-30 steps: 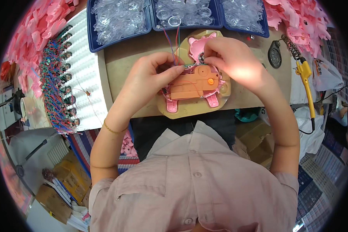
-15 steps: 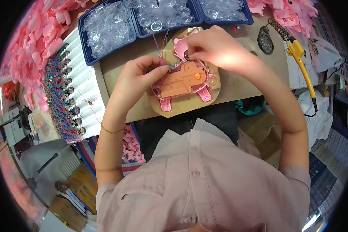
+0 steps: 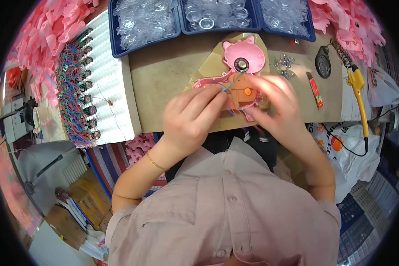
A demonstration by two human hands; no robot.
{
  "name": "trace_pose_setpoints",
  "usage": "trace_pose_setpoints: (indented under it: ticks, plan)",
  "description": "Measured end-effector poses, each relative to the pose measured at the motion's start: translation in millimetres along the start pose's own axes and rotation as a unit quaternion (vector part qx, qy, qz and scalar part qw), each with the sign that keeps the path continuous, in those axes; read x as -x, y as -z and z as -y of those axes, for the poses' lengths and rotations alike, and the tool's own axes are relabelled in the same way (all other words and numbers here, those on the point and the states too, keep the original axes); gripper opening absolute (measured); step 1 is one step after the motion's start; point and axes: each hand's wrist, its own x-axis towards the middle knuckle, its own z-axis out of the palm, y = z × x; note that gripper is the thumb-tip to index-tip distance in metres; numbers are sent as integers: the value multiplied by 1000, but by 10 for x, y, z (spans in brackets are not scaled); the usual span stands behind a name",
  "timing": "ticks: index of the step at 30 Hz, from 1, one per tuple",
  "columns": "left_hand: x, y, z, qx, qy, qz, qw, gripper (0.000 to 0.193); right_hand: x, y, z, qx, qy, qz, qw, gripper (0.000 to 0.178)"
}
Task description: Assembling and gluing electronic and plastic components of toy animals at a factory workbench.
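Observation:
A pink animal-shaped toy shell half (image 3: 252, 49) lies in a tan holder (image 3: 212, 63) at the table's front. A round black speaker (image 3: 241, 65) sits in its head. An orange gearbox housing (image 3: 239, 94) with a round orange knob fills the body, partly behind my hands. My left hand (image 3: 193, 116) is closed over the body's left side, its fingertips pinched at thin green and blue wires (image 3: 232, 82). Some wires hang below the body. My right hand (image 3: 277, 103), blurred, is at the body's right end with thumb and fingers apart and nothing visible between them.
Blue trays (image 3: 178, 32) of clear plastic parts stand behind. On the left, wired speakers (image 3: 88, 84) line a white ribbed sheet (image 3: 113, 73). At right are loose screws (image 3: 286, 62), a red-and-green packet (image 3: 314, 91), a black oval piece (image 3: 323, 64) and a yellow-handled soldering iron (image 3: 357, 86). Pink shells pile up at both sides.
My right hand has left the toy's head and moved down to the body's right end, uncovering the speaker. My left hand has moved over the body. The view has shifted.

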Motion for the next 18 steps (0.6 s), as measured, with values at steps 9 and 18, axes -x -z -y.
trace_pose_setpoints:
  ticks: [9, 18]
  plan:
    - [-130, 134, -137, -25, 41, 95, 994, 36, 104, 224, 198, -160, -155, 138, 965, 17]
    - [-143, -54, -107, 64, 17, 67, 996, 30, 29, 292, 349, -76, -40, 33, 996, 26]
